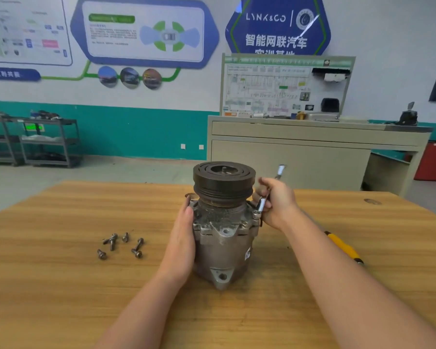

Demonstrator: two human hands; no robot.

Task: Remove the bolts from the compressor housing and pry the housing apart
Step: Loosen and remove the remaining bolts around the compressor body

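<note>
Compressor housing (224,238): one unit, standing upright near the middle of the wooden table (61,285), long axis vertical, black pulley (224,180) uppermost, mounting lug facing the viewer at the base.

Bolts, removed (121,244): six or so, loose on the table, well to the left of the housing.

Bolt, in place (244,224): at least one head shows on the flange at the right front; others cannot be told.

Wrench (264,200): chrome, lower end seated at the flange on the housing's right shoulder, shaft rising steeply up and away to the right.

Right hand (275,200): just beside the housing's upper right, fingers curled round the wrench shaft, forearm reaching in from the lower right. This is the nearer hand to the fastener in work.

Left hand (184,238): flat against the housing's left side, fingers straight and pointing up, steadying the body; it grips nothing.

Screwdriver, yellow handle (342,246): lying on the table to the right, partly behind the right forearm, untouched.

Judgement: bolt removal partly done; prying not yet begun. The wrench swing runs about the vertical axis, so the left palm must resist the housing's turning.
</note>
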